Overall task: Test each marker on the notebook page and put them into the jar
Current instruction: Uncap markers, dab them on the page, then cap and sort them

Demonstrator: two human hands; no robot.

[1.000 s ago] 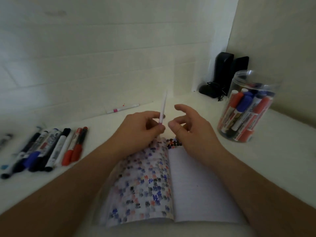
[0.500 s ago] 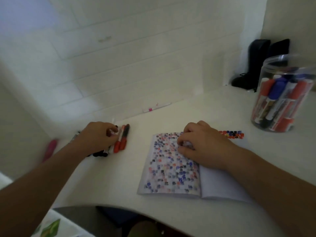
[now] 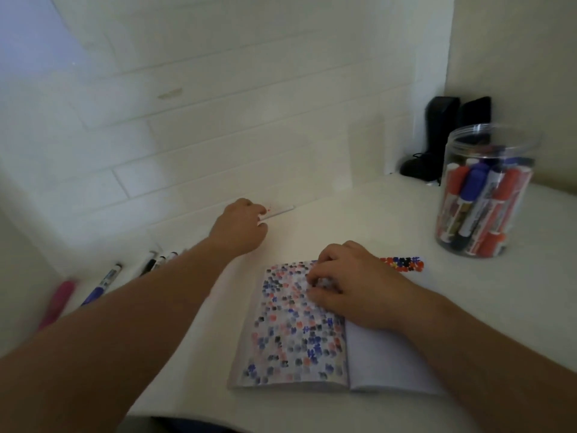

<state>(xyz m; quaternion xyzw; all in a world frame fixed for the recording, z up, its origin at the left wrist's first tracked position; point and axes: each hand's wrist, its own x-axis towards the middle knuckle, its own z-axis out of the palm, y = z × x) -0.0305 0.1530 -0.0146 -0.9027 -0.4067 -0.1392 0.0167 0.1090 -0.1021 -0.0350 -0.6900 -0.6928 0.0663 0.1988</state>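
Note:
My left hand (image 3: 240,226) reaches to the back of the desk, fingers and thumb pinching the left end of a thin white marker (image 3: 279,211) that lies by the wall. With loosely bent fingers, my right hand (image 3: 352,282) rests on the open notebook (image 3: 290,332), whose left page is covered in red, blue and black dots. The clear plastic jar (image 3: 487,195) stands open at the right with several red, blue and black markers inside. Loose markers (image 3: 106,282) lie in a row at the left, partly hidden by my left forearm.
A pink marker (image 3: 57,303) lies blurred at the far left edge. Two black upright objects (image 3: 443,135) stand in the back right corner behind the jar. A white tiled wall runs along the back. The desk's front edge is just below the notebook.
My left hand put the thin marker it held down by the row at the left, then moved right and back to the thin white marker by the wall. My right hand came down onto the notebook and stays there.

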